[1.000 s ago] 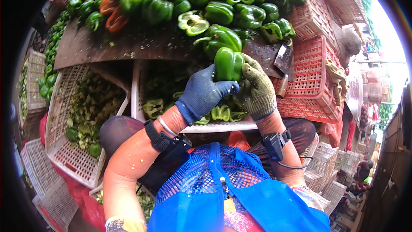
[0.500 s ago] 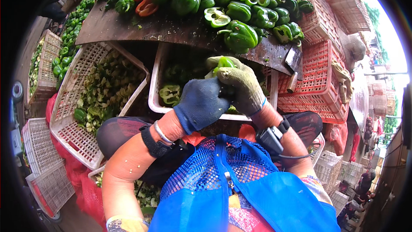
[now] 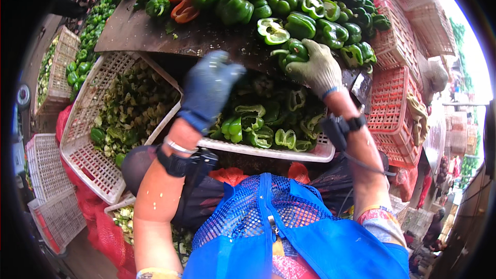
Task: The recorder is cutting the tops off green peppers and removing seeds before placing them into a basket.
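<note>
Open-air vegetable-trimming area, green bell peppers [image 3: 235,9] heaped on a dark tabletop [image 3: 129,32], cut peppers [image 3: 261,137] filling a white plastic crate [image 3: 279,154], stacked crates [image 3: 431,23] alongside.

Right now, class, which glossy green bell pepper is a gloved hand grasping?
The green bell pepper with its stem pointing left; only this one is grasped by the yellowish-gloved right hand.

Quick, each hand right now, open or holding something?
Left hand: blurred, so open or closed cannot be told; nothing visible in it.
Right hand: closed on a green pepper.
</note>
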`<control>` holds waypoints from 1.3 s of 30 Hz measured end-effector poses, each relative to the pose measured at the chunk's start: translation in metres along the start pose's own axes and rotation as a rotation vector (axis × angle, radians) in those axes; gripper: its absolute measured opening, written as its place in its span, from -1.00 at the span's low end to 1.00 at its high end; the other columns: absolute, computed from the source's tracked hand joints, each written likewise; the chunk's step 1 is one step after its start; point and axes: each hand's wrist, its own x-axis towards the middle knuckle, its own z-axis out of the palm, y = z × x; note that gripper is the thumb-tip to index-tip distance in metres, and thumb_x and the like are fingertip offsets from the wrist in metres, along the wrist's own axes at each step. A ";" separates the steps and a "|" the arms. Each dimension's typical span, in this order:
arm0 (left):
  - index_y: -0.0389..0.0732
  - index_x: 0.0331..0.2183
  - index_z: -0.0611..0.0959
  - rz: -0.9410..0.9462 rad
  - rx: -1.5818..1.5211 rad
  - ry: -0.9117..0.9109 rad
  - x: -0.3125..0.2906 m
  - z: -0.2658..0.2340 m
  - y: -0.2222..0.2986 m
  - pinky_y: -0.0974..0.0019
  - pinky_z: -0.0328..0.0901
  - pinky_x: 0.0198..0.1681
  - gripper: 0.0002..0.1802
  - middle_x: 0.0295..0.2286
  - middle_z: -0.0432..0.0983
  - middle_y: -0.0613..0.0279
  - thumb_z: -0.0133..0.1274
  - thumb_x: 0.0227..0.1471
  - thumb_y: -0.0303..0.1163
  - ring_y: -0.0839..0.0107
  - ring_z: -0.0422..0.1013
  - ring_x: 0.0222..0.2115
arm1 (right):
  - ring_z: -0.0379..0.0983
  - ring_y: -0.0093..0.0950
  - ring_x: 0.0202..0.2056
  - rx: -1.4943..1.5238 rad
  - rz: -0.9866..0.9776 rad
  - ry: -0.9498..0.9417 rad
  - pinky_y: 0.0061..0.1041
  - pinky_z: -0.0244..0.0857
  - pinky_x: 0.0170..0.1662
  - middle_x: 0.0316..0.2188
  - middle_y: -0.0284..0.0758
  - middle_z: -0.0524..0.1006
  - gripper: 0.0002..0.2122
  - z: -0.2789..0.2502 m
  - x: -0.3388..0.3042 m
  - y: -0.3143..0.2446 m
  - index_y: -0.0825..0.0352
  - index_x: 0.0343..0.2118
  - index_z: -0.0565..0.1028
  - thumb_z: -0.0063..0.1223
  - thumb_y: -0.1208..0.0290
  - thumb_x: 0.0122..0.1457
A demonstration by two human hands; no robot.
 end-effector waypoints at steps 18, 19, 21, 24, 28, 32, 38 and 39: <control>-0.31 -0.05 0.61 0.080 0.087 -0.498 0.009 0.092 0.001 0.43 0.39 -0.43 -0.61 -0.43 0.61 0.22 0.08 0.01 -0.57 0.58 0.48 -0.50 | 0.51 -0.51 -0.15 0.941 0.212 -0.294 -0.51 0.39 -0.01 -0.10 -0.19 0.59 -0.31 -0.002 -0.043 0.034 0.42 0.20 0.37 0.29 0.37 -0.07; -0.31 -0.05 0.61 0.084 0.092 -0.508 0.002 0.089 0.001 0.43 0.39 -0.43 -0.61 -0.43 0.61 0.22 0.08 0.01 -0.57 0.58 0.48 -0.50 | 0.51 -0.56 -0.21 0.968 0.175 -0.373 -0.55 0.42 -0.08 -0.14 -0.22 0.60 -0.34 -0.002 -0.046 0.035 0.42 0.19 0.38 0.27 0.40 -0.06; -0.30 -0.04 0.62 0.033 -0.183 -0.570 -0.016 0.082 0.009 0.45 0.35 -0.51 -0.58 -0.41 0.62 0.30 0.05 0.00 -0.62 0.61 0.44 -0.55 | 0.47 -0.66 -0.39 1.259 0.404 -0.362 -0.63 0.41 -0.31 -0.26 -0.33 0.61 -0.51 0.001 -0.060 0.028 0.42 0.04 0.50 0.16 0.53 -0.05; -0.30 -0.01 0.61 -0.071 -0.197 -0.530 -0.025 0.061 0.015 0.49 0.37 -0.49 -0.55 -0.32 0.62 0.29 0.04 -0.01 -0.65 0.64 0.44 -0.52 | 0.50 -0.59 -0.43 1.129 0.617 -0.384 -0.60 0.43 -0.30 -0.37 -0.37 0.59 -0.59 -0.005 -0.075 0.035 0.41 -0.05 0.54 0.13 0.56 -0.06; -0.30 -0.01 0.58 -0.006 -0.119 -0.300 -0.027 0.049 0.008 0.52 0.36 -0.56 -0.56 -0.38 0.60 0.26 0.05 0.01 -0.60 0.63 0.45 -0.56 | 0.54 -0.49 -0.21 0.643 0.319 -0.071 -0.48 0.43 -0.10 -0.24 -0.28 0.60 -0.53 -0.003 -0.106 0.035 0.38 -0.02 0.55 0.28 0.35 -0.05; -0.30 -0.01 0.58 -0.008 -0.068 -0.178 -0.038 0.047 0.004 0.52 0.34 -0.63 -0.58 -0.45 0.57 0.24 0.03 0.03 -0.57 0.61 0.44 -0.63 | 0.54 -0.40 -0.16 0.590 0.125 -0.132 -0.46 0.43 -0.06 -0.20 -0.20 0.59 -0.52 0.015 -0.110 -0.041 0.35 -0.05 0.53 0.33 0.30 -0.08; -0.33 -0.01 0.59 0.037 -0.359 -0.326 -0.033 0.016 0.033 0.53 0.37 -0.53 -0.62 -0.46 0.60 0.24 0.11 0.10 -0.51 0.62 0.46 -0.60 | 0.51 -0.66 -0.31 1.186 0.314 -0.307 -0.56 0.46 -0.17 -0.32 -0.40 0.64 -0.63 0.008 -0.106 -0.046 0.43 -0.16 0.58 0.37 0.59 -0.11; -0.32 0.05 0.55 -0.040 -0.342 -0.294 -0.028 0.002 0.036 0.49 0.43 -0.34 -0.55 -0.31 0.62 0.18 0.15 0.09 -0.50 0.56 0.52 -0.43 | 0.52 -0.63 -0.32 1.250 0.290 -0.367 -0.56 0.46 -0.15 -0.31 -0.38 0.64 -0.60 0.000 -0.103 -0.048 0.43 -0.14 0.58 0.38 0.57 -0.14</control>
